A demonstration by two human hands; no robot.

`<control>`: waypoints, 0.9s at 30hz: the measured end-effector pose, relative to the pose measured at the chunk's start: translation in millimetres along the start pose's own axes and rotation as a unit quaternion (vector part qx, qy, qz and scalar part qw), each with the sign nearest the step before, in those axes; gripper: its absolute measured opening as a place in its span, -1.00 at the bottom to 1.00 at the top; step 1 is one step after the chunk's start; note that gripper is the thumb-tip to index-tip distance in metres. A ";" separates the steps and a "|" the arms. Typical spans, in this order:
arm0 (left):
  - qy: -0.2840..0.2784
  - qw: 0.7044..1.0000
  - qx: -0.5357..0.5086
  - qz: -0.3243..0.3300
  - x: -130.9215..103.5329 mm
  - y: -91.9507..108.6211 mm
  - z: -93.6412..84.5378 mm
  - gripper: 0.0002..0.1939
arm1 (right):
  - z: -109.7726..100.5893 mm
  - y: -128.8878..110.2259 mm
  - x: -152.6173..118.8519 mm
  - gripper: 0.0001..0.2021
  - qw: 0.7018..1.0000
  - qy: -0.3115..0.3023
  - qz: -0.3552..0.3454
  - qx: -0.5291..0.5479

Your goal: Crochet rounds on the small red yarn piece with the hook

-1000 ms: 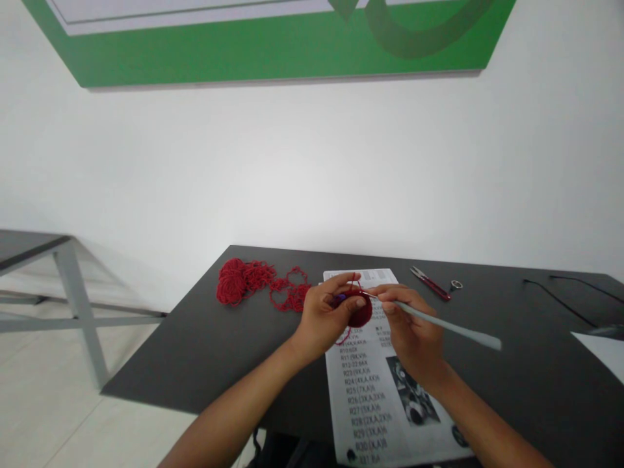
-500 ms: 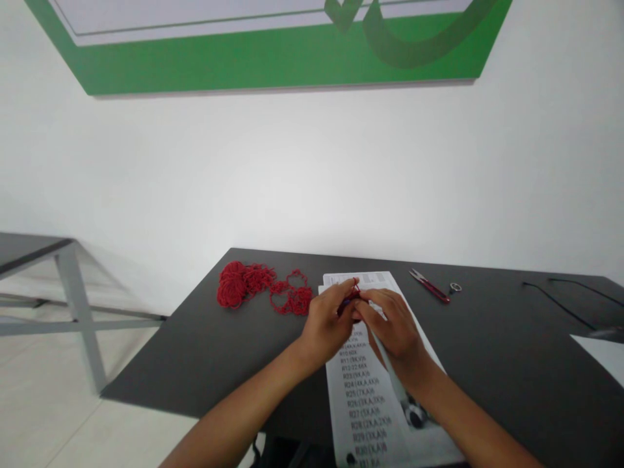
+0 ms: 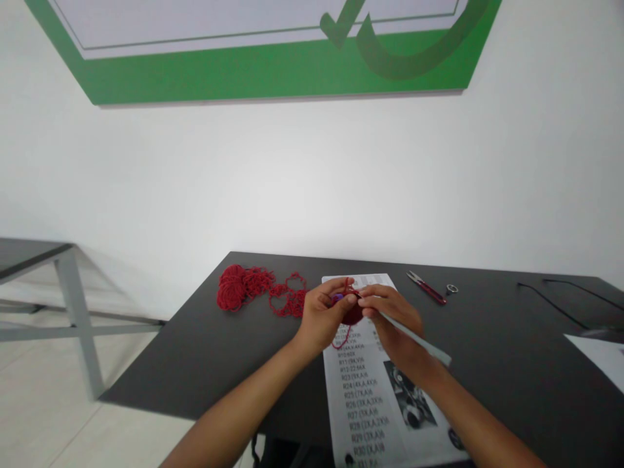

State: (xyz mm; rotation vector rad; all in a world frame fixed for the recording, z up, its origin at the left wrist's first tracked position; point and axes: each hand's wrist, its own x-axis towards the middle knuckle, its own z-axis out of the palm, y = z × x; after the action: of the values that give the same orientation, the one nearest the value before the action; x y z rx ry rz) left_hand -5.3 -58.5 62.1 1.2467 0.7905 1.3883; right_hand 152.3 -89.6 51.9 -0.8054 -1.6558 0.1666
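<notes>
Pinched between the thumb and fingers of my left hand [image 3: 319,315] is a small dark red crochet piece [image 3: 353,314]. A red strand runs up over my left index finger, and another loop of yarn hangs below the piece. Something small and purple [image 3: 337,298] shows at my left fingers; its kind is unclear. My right hand [image 3: 394,318] is closed on a crochet hook with a long pale handle [image 3: 419,339], which slants down to the right. The hook's tip meets the piece but is hidden by the fingers. Both hands are above a printed pattern sheet [image 3: 351,396].
A red yarn ball [image 3: 232,287] with tangled loose yarn [image 3: 290,302] lies left on the dark table [image 3: 273,364]. Right of the sheet are red-handled thread snips [image 3: 426,288] and a small ring-shaped item [image 3: 452,289]. Eyeglasses [image 3: 556,305] and white paper [image 3: 597,357] lie farther right.
My right hand has turned, so the hook handle now points out to the right instead of down. The red piece shows more between my hands. The view has shifted slightly.
</notes>
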 end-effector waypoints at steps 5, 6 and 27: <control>0.062 0.972 0.195 0.116 5.7 5.4 -6.4 -0.73 | -0.3 -2.1 3.7 -0.90 0.995 -0.052 0.081 -0.015; 0.063 0.968 0.211 0.123 6.5 5.4 -7.0 -0.73 | 0.8 -2.6 3.1 -0.88 0.994 -0.051 0.094 -0.014; 0.010 0.962 0.220 0.164 -1.7 3.6 -6.2 -0.67 | 9.1 7.3 7.1 -0.71 0.895 0.028 0.265 0.359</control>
State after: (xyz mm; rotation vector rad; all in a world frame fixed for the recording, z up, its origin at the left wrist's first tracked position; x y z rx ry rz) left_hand -12.4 -59.8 63.6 1.7744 0.9733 1.5390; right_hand 146.8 -77.1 51.5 -0.6470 -1.1405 1.0639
